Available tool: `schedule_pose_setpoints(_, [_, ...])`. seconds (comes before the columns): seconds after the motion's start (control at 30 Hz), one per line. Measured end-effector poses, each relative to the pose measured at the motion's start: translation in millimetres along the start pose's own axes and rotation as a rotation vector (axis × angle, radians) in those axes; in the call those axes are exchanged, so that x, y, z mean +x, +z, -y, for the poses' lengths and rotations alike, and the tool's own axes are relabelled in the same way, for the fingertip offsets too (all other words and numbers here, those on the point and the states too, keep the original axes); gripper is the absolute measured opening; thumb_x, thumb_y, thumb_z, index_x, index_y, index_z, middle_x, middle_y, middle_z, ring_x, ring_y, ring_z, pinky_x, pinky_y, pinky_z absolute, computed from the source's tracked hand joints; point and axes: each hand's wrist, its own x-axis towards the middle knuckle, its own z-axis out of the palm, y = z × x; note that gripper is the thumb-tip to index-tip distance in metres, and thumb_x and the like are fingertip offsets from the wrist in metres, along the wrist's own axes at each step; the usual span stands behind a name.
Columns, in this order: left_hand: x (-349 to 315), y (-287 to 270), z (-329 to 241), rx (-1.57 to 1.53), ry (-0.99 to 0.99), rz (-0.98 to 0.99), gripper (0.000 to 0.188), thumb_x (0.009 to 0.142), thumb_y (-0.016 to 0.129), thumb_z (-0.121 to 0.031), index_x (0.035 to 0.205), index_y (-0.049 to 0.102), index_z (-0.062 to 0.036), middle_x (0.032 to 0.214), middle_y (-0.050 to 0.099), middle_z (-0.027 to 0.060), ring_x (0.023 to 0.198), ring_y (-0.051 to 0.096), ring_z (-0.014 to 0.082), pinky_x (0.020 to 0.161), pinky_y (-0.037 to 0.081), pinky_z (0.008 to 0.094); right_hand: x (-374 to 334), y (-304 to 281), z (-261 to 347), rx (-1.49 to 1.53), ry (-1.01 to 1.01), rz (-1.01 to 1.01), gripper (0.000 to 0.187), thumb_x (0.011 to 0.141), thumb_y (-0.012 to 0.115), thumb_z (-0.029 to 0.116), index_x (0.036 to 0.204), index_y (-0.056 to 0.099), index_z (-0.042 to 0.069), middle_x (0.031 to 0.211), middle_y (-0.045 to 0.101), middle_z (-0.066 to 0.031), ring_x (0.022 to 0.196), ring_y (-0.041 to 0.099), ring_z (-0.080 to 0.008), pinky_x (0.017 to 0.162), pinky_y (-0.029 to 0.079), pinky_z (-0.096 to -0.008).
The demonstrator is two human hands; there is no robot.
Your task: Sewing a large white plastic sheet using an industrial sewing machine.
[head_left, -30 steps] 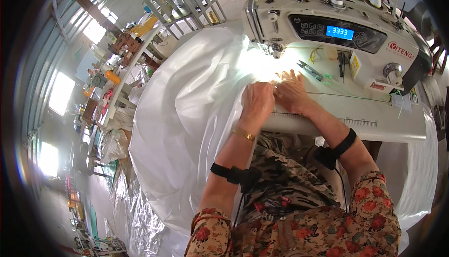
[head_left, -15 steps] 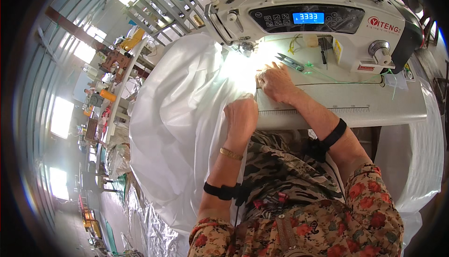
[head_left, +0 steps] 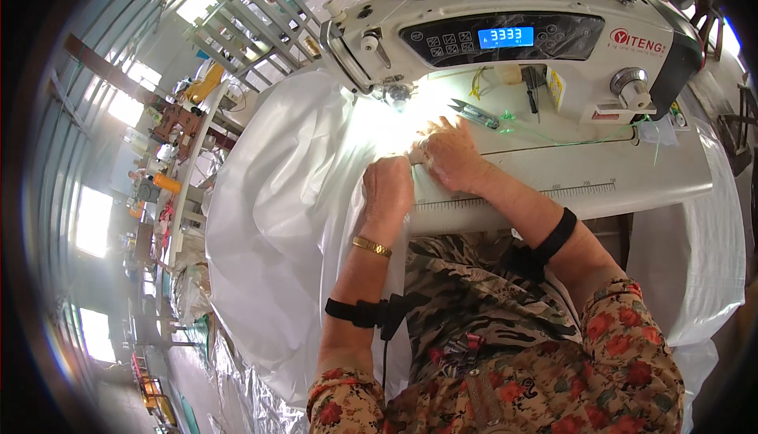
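A large, glossy white sheet (head_left: pixel 260 189) lies in loose folds to the left of and under the sewing machine's (head_left: pixel 505 47) needle end. My left hand (head_left: pixel 388 185) is closed in a fist on the sheet's right edge, on the near side of the needle. Just right of it, my right hand (head_left: pixel 452 154) rests on the machine bed with bent fingers pinched at the same edge. Bright lamp glare washes out its fingertips and the cloth under the needle. Beyond the right hand lie thread snips (head_left: pixel 475 115).
A dark-handled tool (head_left: pixel 532 90) and loose green thread (head_left: pixel 553 142) lie on the bed under the machine arm. More white sheeting (head_left: pixel 695 252) hangs at the right. Grey metal racks (head_left: pixel 253 27) stand at the far left, beside a cluttered bench (head_left: pixel 185 197).
The whole view has shifted, so the machine sits further left. Against the bed, my left hand has moved slightly away from me, nearer the needle; my right hand stays about where it was.
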Motion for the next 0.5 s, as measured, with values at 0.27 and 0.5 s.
schedule_pose_setpoints(0.27, [21.3, 8.4, 2.1, -0.074, 0.006, -0.097, 0.016, 0.087, 0.059, -0.010, 0.081, 0.071, -0.0010, 0.076, 0.065, 0.0231, 0.076, 0.066, 0.0388, 0.071, 0.050, 0.0470, 3.7, 19.2, -0.6, -0.049, 0.012, -0.124, 0.032, 0.088, 0.050, 0.017, 0.116, 0.062, 0.008, 0.126, 0.058, -0.0119, 0.119, 0.050, -0.0336, 0.098, 0.035, -0.0550])
schedule_pose_setpoints(0.5, [19.5, 6.0, 4.7, -0.070, 0.003, -0.089, 0.019, 0.088, 0.056, -0.012, 0.080, 0.070, -0.0015, 0.078, 0.066, 0.0238, 0.078, 0.067, 0.0387, 0.072, 0.051, 0.0468, 3.2, 15.2, 3.8, -0.028, -0.043, -0.111, 0.025, 0.082, 0.052, 0.011, 0.098, 0.069, 0.002, 0.113, 0.064, -0.0187, 0.121, 0.051, -0.0371, 0.106, 0.029, -0.0621])
